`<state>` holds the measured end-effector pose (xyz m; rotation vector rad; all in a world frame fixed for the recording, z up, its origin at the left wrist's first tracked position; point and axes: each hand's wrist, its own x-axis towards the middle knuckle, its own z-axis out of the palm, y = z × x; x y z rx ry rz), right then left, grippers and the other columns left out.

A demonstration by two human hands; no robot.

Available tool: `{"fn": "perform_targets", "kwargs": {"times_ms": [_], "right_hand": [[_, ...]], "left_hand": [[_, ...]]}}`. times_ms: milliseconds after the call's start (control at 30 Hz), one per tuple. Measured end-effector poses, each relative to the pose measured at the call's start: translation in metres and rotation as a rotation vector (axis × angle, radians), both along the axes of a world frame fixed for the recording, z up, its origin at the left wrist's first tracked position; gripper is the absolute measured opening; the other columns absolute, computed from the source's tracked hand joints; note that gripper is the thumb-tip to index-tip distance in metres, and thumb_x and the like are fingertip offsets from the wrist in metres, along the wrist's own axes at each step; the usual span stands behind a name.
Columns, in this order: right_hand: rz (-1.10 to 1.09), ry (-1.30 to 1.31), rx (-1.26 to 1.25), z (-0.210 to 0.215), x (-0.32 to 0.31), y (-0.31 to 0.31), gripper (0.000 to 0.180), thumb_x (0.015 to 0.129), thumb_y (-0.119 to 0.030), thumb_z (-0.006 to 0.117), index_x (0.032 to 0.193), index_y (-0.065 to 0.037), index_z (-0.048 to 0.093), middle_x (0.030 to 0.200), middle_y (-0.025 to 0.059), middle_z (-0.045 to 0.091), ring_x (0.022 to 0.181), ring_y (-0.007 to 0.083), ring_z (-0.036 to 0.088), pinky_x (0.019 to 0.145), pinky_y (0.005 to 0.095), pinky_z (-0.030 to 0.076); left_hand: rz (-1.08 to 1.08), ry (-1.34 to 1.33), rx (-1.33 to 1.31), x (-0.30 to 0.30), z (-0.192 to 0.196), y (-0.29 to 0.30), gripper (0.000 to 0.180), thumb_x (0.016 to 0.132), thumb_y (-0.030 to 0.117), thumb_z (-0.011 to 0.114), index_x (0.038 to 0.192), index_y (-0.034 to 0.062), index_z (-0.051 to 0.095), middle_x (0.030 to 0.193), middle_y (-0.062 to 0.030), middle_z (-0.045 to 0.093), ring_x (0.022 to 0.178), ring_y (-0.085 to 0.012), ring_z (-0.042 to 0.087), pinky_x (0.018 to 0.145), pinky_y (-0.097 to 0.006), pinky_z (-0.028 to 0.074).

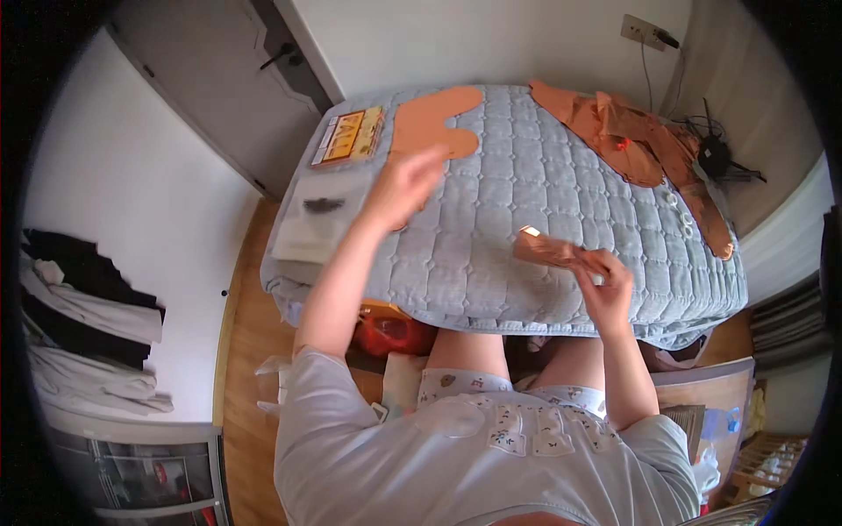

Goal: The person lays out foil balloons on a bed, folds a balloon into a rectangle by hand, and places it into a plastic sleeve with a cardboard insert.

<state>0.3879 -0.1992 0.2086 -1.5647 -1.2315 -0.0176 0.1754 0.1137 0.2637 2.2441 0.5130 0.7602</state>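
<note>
My right hand [607, 287] is closed, its fingers pinching one end of a shiny copper-brown flat piece [545, 251] above the quilted bed. A bright glint shows at its far end, and blur hides what kind of thing it is. Out to the left, my left hand [405, 188] is smeared by motion over the bed, so its fingers cannot be read. Just beyond it lies an orange-brown sheet [421, 123] with a curved, cut-out outline; the hand overlaps its near edge in view, and contact cannot be told.
On the grey-blue bed [491, 206], a printed yellow package [351, 136] and a white sheet with a dark patch [323, 205] lie left. Crumpled copper-brown material [605, 131] spreads at back right, near a black stand-like object [714, 156]. A red bag [393, 335] sits below the bed's edge.
</note>
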Motion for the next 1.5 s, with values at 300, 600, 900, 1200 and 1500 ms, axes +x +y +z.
{"fn": "perform_targets", "kwargs": {"times_ms": [300, 600, 900, 1200, 1500], "right_hand": [[-0.140, 0.655, 0.064, -0.026, 0.080, -0.074, 0.012, 0.092, -0.006, 0.074, 0.102, 0.001, 0.072, 0.096, 0.0022, 0.074, 0.085, 0.0085, 0.065, 0.082, 0.0247, 0.051], [0.263, 1.241, 0.408, -0.003, 0.274, -0.152, 0.041, 0.102, -0.033, 0.062, 0.137, -0.014, 0.054, 0.127, 0.0052, 0.066, 0.114, 0.0229, 0.065, 0.105, 0.0584, 0.046], [-0.004, 1.228, 0.028, 0.003, 0.305, -0.055, 0.020, 0.100, -0.028, 0.067, 0.115, -0.013, 0.066, 0.102, -0.0016, 0.070, 0.100, 0.0134, 0.066, 0.095, 0.0432, 0.052], [0.585, 1.357, -0.097, 0.012, 0.235, -0.006, 0.033, 0.100, -0.023, 0.066, 0.128, -0.006, 0.060, 0.115, 0.0052, 0.071, 0.108, 0.0191, 0.068, 0.096, 0.0436, 0.053], [0.754, 1.365, -0.132, 0.073, 0.120, 0.025, 0.037, 0.101, -0.025, 0.064, 0.131, -0.004, 0.059, 0.120, 0.0062, 0.070, 0.114, 0.0241, 0.067, 0.102, 0.0488, 0.050]], "left_hand": [[0.531, 0.487, 0.739, -0.055, -0.057, 0.251, 0.054, 0.084, 0.052, 0.071, 0.108, 0.0029, 0.072, 0.104, -0.0240, 0.073, 0.101, -0.0433, 0.068, 0.088, -0.052, 0.053], [0.517, 0.685, 0.415, -0.005, -0.067, 0.253, 0.043, 0.089, 0.048, 0.063, 0.102, 0.0080, 0.075, 0.101, -0.0199, 0.074, 0.098, -0.0425, 0.069, 0.083, -0.052, 0.054], [0.776, 0.555, 0.484, -0.024, -0.041, 0.236, 0.038, 0.097, 0.042, 0.054, 0.114, 0.0137, 0.073, 0.108, -0.0191, 0.072, 0.101, -0.0436, 0.067, 0.084, -0.052, 0.052], [0.387, -0.542, -0.187, 0.005, 0.000, 0.087, 0.050, 0.106, 0.019, 0.052, 0.154, 0.0123, 0.040, 0.136, -0.0034, 0.063, 0.110, -0.0194, 0.065, 0.077, -0.032, 0.055], [-0.003, 0.111, -0.046, 0.051, -0.077, -0.129, 0.038, 0.094, 0.016, 0.068, 0.131, 0.0060, 0.068, 0.104, -0.0126, 0.068, 0.087, -0.0297, 0.068, 0.080, -0.042, 0.054]]}}
